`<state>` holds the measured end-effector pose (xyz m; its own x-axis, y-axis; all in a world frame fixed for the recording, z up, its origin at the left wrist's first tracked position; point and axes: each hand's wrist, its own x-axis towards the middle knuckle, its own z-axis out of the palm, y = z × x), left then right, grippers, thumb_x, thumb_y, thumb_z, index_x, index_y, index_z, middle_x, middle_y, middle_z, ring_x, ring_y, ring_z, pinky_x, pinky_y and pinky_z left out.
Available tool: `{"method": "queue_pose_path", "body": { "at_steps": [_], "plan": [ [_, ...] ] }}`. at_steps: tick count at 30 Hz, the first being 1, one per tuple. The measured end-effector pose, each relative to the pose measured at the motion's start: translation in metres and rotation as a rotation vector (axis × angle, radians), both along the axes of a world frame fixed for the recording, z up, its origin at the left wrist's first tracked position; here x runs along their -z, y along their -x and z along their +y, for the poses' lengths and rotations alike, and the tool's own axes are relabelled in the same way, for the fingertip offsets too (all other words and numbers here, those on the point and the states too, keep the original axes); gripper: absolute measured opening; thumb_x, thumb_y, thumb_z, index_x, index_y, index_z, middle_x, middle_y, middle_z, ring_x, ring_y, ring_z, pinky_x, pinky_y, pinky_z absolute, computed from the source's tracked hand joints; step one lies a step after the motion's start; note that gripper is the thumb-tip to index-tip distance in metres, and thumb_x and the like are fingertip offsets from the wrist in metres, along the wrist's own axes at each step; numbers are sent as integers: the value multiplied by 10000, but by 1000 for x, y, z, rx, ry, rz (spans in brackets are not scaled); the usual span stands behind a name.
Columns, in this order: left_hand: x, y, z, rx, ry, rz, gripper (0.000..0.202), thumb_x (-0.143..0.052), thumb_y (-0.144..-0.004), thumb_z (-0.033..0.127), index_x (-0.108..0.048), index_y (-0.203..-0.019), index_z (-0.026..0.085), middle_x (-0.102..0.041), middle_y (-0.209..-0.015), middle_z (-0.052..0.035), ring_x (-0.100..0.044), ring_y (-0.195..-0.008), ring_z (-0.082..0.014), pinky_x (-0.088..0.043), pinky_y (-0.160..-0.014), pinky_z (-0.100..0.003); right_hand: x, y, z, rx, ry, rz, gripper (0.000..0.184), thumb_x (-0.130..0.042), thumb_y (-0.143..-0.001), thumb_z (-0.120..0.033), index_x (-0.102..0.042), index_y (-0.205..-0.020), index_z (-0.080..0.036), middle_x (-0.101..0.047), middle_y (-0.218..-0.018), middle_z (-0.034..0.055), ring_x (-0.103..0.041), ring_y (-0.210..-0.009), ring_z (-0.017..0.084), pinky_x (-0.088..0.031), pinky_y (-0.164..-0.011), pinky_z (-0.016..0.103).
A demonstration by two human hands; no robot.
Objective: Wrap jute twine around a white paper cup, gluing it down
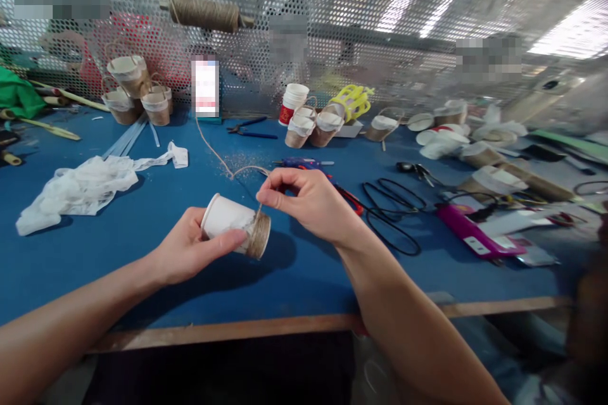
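A white paper cup (225, 214) lies tilted in my left hand (190, 245), whose thumb presses along its side. Brown twine (259, 235) is wound in tight rows around the cup's base end, which points right. Just above that end, my right hand (299, 196) pinches the twine between thumb and fingertips. From there the loose strand (213, 150) runs back across the table toward the mesh panel. A spool of twine (204, 14) hangs on a rod at that panel.
Twine-covered baskets (126, 106) stand back left, with crumpled white lace (85, 186) before them. Pliers (254, 134), a blue glue gun (301, 162), a black cable (392, 215) and a purple power strip (479, 231) lie around. Finished-looking small baskets (300, 128) stand near stacked cups (294, 98).
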<state>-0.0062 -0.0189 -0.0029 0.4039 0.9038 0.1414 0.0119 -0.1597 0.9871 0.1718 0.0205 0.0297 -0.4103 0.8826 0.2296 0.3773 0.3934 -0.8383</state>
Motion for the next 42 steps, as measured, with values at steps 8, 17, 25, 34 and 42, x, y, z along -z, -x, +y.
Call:
{"method": "queue_pose_path", "body": {
  "at_steps": [8, 17, 25, 34, 42],
  "plan": [
    [1, 1, -1, 18, -46, 45, 249, -543, -717, 207, -410, -510, 169, -291, -437, 72, -210, -388, -44, -214, -326, -172, 2, 1, -1, -23, 26, 7, 205, -627, -682, -353, -581, -657, -155, -526, -602, -32, -431, -565, 84, -354, -544, 235],
    [-1, 3, -3, 1, -230, 119, 215, -526, -725, 158, -429, -534, 158, -350, -448, 69, -275, -385, -41, -259, -348, -160, 4, 4, -4, -14, -4, -38, 189, -606, -708, -324, -585, -656, -143, -534, -608, -23, -447, -580, 89, -361, -553, 229],
    [4, 7, 0, -13, -672, 211, 167, -551, -711, 73, -516, -563, 142, -556, -571, 4, -510, -572, -97, -387, -494, -190, 7, 5, -5, -1, -88, -110, 182, -548, -766, -309, -568, -678, -151, -544, -621, -18, -459, -594, 94, -364, -556, 226],
    [4, 6, 0, -47, -914, 248, 105, -578, -673, 48, -593, -728, 137, -637, -661, -14, -555, -624, -111, -438, -619, -231, 9, 7, -6, -38, -58, -228, 212, -441, -837, -317, -488, -700, -161, -468, -609, -30, -397, -557, 82, -316, -510, 218],
    [6, 7, 0, -51, -1043, 274, 99, -580, -651, 54, -550, -672, 146, -643, -644, -23, -563, -609, -132, -450, -667, -283, 8, 8, -10, -98, 94, -257, 245, -328, -886, -338, -387, -697, -193, -439, -607, -33, -418, -558, 91, -328, -522, 226]
  ]
}}
